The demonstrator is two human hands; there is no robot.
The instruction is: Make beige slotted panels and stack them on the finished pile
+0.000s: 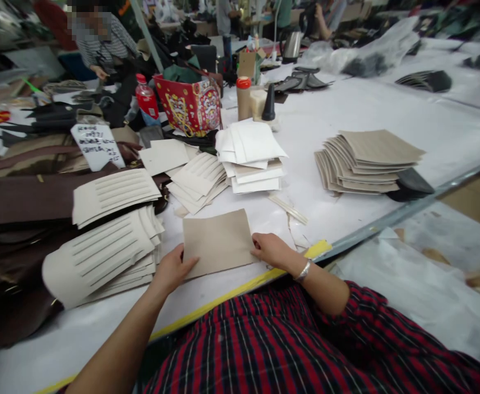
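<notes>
A flat beige rectangular piece (217, 239) lies on the white table (338, 117) just in front of me. My left hand (173, 268) grips its lower left edge with the thumb on top. My right hand (271, 249) pinches its right edge; a silver bracelet sits on that wrist. Left of the piece stand stacks of cream slotted pieces (100, 254). Behind it are further cream stacks (201, 178) and a white stack (253, 156).
A stack of beige pieces (366, 160) lies at the right with a dark piece under it. Dark brown leather (22, 197) covers the left. A red bag (190, 104), bottles and a handwritten note (96, 145) stand behind. Another person sits at the far left. A yellow strip (231, 293) marks the table's near edge.
</notes>
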